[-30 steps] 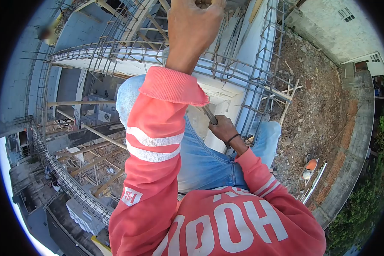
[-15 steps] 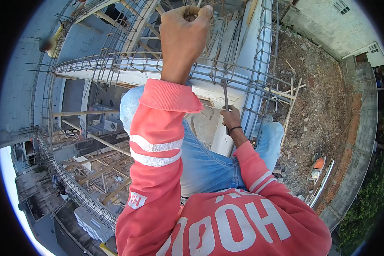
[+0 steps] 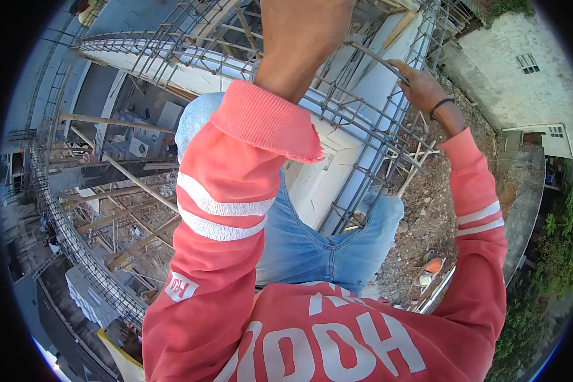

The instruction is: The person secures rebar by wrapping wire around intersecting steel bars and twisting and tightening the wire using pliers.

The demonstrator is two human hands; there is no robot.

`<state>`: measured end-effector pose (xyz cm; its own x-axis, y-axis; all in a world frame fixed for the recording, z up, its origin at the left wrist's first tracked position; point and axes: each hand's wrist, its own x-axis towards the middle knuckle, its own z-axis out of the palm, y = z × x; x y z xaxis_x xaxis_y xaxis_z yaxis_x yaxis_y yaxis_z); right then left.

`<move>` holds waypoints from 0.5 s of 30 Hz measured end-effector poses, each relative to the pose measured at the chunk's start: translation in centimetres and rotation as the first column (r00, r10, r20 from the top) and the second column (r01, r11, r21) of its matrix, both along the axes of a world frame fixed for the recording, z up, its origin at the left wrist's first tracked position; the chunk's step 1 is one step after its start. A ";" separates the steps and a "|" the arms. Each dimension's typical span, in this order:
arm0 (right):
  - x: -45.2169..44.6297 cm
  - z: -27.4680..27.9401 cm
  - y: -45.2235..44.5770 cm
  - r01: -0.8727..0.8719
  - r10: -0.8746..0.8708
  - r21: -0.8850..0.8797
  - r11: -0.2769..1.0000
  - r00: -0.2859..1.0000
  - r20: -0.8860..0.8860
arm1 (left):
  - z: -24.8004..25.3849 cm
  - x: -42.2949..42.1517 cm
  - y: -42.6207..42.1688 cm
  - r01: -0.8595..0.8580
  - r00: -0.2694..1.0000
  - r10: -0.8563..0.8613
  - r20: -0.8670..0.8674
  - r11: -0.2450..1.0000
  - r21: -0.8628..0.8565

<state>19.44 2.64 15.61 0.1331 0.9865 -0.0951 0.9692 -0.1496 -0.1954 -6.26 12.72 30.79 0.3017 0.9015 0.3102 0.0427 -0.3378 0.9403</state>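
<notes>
My right hand is raised at the upper right, a dark band round its wrist. Its fingers are wrapped round one end of a thin dark metal bar, which slants up and left over the steel reinforcement cage. Whether the bar's far end touches the steel is unclear. Close to the camera at the top, the back of my left hand shows above a frayed red cuff. Its fingers lie beyond the frame edge, so what they hold is hidden. Below both hands the cage runs along a pale beam form.
My jeans-clad legs straddle the beam high above the ground. Wooden props and another long rebar cage stand at left. Rubble ground with a wheelbarrow lies below right, beside a concrete wall.
My right hand has swung up and to the right with the bar, from near the beam's corner. My left hand has moved up, its fingers leaving the frame. The view has shifted.
</notes>
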 end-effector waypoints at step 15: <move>4.1 -7.2 9.1 -0.344 0.508 -0.549 0.762 0.843 0.177 | 2.4 -6.2 3.5 0.215 0.857 0.073 0.510 0.849 -0.483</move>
